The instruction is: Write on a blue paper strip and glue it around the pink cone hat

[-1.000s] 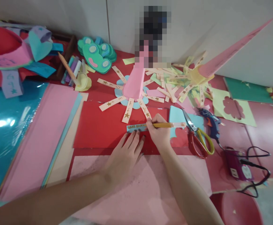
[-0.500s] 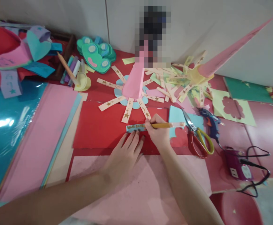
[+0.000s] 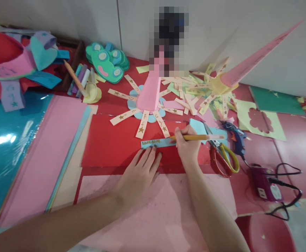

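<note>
Blue paper, cut into a strip [image 3: 165, 143], lies on the red card [image 3: 110, 140] before me, gold lettering [image 3: 151, 142] covering its left part. My left hand [image 3: 141, 168] rests palm down with the fingers loosely spread, gripping nothing, fingertips on the strip's lower edge, likely so it won't slide. My right hand [image 3: 189, 148] has its fingers closed around a yellow pen [image 3: 195, 137], its tip pointing left by the strip's upper edge; I can't tell whether it touches. That low slant probably leaves the lettering in sight. Scissors [image 3: 217, 144] lie just beside that hand, handles towards me, perhaps for easy reach. At the far left sits a dark wooden box [image 3: 77, 52]; a paper craft [image 3: 9, 66] hides most of its contents.
</note>
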Available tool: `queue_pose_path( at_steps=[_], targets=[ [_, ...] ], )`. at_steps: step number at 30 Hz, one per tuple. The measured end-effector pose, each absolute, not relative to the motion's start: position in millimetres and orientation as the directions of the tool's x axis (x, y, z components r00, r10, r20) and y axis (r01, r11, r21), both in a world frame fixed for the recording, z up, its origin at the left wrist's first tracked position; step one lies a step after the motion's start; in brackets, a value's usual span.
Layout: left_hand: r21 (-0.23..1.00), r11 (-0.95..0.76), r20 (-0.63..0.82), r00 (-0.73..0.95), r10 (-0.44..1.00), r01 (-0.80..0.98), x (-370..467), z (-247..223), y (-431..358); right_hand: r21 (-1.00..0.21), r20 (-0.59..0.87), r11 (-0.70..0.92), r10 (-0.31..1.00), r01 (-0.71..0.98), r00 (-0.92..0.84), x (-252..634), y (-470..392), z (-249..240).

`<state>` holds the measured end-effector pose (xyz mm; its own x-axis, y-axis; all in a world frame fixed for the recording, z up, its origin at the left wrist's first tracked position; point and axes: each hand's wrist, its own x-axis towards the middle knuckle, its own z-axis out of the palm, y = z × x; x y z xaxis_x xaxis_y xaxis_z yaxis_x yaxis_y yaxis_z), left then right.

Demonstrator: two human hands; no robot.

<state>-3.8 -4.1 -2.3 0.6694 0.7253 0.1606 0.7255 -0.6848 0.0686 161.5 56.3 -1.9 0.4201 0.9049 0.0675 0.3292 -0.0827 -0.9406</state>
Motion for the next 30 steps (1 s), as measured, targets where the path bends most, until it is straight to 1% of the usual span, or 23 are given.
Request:
queue_pose_path(
  at_steps=[5, 9, 18, 26, 30],
  targets=[
    [0.068, -0.669, 0.183, 0.65, 0.737, 0.74, -4, -4, -5, -0.922, 0.167, -0.064, 0.824, 0.381, 0.542, 176, 61, 3],
    [0.057, -0.672, 0.192, 0.653, 0.733, 0.738, -5, -5, -7, -0.943, 0.173, -0.053, 0.764, 0.328, 0.622, 184, 63, 0],
    [0.058, -0.678, 0.208, 0.656, 0.726, 0.732, -5, -4, -7, -0.951, 0.146, -0.054, 0.79, 0.304, 0.596, 181, 61, 3],
    [0.104, -0.683, 0.152, 0.667, 0.73, 0.723, -5, -6, -6, -0.942, 0.101, -0.088, 0.846, 0.324, 0.523, 166, 54, 7],
    [0.091, -0.666, 0.141, 0.653, 0.744, 0.74, -4, -3, -4, -0.938, 0.104, -0.089, 0.851, 0.336, 0.515, 163, 52, 7]
  ],
)
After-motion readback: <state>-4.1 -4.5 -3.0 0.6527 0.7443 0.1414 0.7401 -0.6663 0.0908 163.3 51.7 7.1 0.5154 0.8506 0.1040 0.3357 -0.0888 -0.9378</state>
